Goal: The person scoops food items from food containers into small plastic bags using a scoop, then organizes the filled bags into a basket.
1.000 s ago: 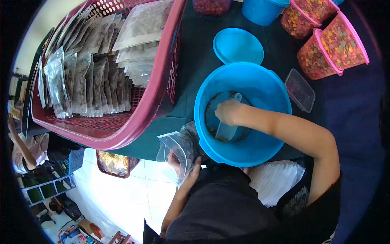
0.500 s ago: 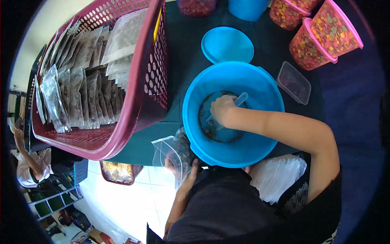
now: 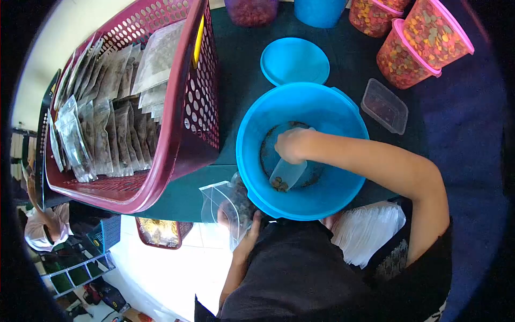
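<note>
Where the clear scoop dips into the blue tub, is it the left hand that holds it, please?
No, the right hand holds the scoop inside the blue tub, while the left hand holds the clear bag.

Right hand point(image 3: 292, 146) partly hides the scoop point(image 3: 288, 173); top edge crops basket point(image 3: 188, 153).

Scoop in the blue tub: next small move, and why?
I'd lift the scoop level, then ease it toward the clear bag. Brown pieces sit at its lip, probably easy to spill; the right hand has it, and the left hand holds the bag beside the tub.
</note>
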A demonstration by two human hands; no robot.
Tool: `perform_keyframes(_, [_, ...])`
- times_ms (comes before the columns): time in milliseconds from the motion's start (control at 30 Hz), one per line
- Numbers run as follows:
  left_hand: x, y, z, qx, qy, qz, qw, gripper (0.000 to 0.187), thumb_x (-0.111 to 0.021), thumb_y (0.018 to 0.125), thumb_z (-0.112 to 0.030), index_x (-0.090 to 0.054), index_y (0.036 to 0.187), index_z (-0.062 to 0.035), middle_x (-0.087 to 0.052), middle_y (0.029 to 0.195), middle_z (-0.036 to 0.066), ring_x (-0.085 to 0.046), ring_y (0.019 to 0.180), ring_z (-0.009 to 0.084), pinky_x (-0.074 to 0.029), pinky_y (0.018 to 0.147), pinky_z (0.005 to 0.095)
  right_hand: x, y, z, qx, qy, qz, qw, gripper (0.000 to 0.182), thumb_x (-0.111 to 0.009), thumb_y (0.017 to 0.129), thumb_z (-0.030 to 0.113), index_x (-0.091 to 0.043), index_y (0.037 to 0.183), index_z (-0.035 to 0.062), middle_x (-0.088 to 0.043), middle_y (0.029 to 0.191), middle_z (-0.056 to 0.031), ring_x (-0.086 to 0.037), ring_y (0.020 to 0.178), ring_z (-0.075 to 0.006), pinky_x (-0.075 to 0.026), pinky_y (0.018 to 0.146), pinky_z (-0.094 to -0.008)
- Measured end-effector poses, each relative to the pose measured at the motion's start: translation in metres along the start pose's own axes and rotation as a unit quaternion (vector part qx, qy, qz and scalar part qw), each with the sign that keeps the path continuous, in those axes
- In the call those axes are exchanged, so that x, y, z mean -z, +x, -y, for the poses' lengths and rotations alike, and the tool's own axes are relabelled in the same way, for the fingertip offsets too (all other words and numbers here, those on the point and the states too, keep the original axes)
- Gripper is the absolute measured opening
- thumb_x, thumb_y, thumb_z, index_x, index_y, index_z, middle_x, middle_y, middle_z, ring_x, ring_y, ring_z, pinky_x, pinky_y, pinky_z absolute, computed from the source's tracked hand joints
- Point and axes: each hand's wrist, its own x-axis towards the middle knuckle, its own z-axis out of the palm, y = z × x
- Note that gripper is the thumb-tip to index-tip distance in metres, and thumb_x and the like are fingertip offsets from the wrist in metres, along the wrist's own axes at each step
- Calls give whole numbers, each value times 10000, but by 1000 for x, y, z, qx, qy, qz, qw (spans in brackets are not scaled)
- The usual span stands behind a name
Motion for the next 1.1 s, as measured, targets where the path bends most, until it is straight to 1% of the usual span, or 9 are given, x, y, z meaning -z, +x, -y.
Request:
perform_keyframes(133, [-5,-2,5,-1,-33,-6,999,780,-683,648,-170,-170,1183,72,-360,1109,233,-387,1045,311,-301,884,384,-4,-11,-17,97,116,-33,988,289,-460,719,102,-574,977,41,-576,911,-170,-556,841,-307,-436,726,-385])
perform_keyframes(367, [-18,-3,7,28,-209,-25,977,779,-661,664,-124,-115,1195,37,-307,1133,215,-343,1071,301,-267,902,387,-2,-37,-35,105,116,-73,985,246,-439,732,126,-572,921,43,-569,922,-151,-537,875,-290,-422,730,-403])
perform_keyframes(600, [-23,5,1,-39,-223,-33,974,750,-658,619,-109,-204,1195,48,-319,1121,202,-343,1074,305,-266,909,391,50,-103,-13,145,162,-269,938,176,-440,771,138,-551,788,3,-571,719,-188,-556,676,-338,-433,611,-410])
perform_keyframes(767, [-27,11,4,-59,-232,22,971,722,-656,628,-131,-238,1190,44,-291,1133,206,-300,1091,334,-189,935,400,83,-134,54,81,-97,-364,923,99,-582,613,154,-606,646,64,-599,641,-94,-603,649,-243,-440,493,-345])
perform_keyframes(833, [-38,7,22,-96,-148,28,984,779,-683,655,-251,-206,1218,0,-324,1144,140,-347,1073,253,-276,905,385,82,-126,90,2,-186,-308,933,129,-596,606,200,-626,670,93,-605,655,-47,-588,676,-189,-401,502,-299])
perform_keyframes(867, [-31,8,12,-137,-135,8,981,658,-643,664,-167,-291,1185,27,-282,1180,220,-265,1115,349,-142,947,415,81,-124,102,-11,-210,-297,931,158,-590,629,233,-630,688,93,-599,659,-44,-572,685,-190,-386,527,-302])
perform_keyframes(900, [-23,17,8,-132,-324,37,936,642,-643,674,-180,-306,1182,20,-260,1207,226,-244,1143,346,-175,943,415,80,-122,113,-24,-234,-285,929,190,-584,651,267,-635,706,92,-594,662,-40,-555,694,-190,-372,553,-304])
perform_keyframes(967, [-25,16,9,-123,-304,35,944,671,-647,671,-175,-270,1187,26,-252,1201,219,-252,1139,339,-190,939,410,74,-120,131,-108,-282,-303,904,325,-531,717,394,-634,727,86,-580,662,-56,-533,701,-211,-363,584,-331])
perform_keyframes(1100, [-31,13,8,-86,-220,23,971,794,-662,658,-157,-128,1209,48,-221,1176,194,-286,1123,309,-249,924,388,86,-143,113,-145,-266,-276,912,160,-599,636,239,-637,724,110,-579,651,-31,-545,681,-181,-361,546,-314])
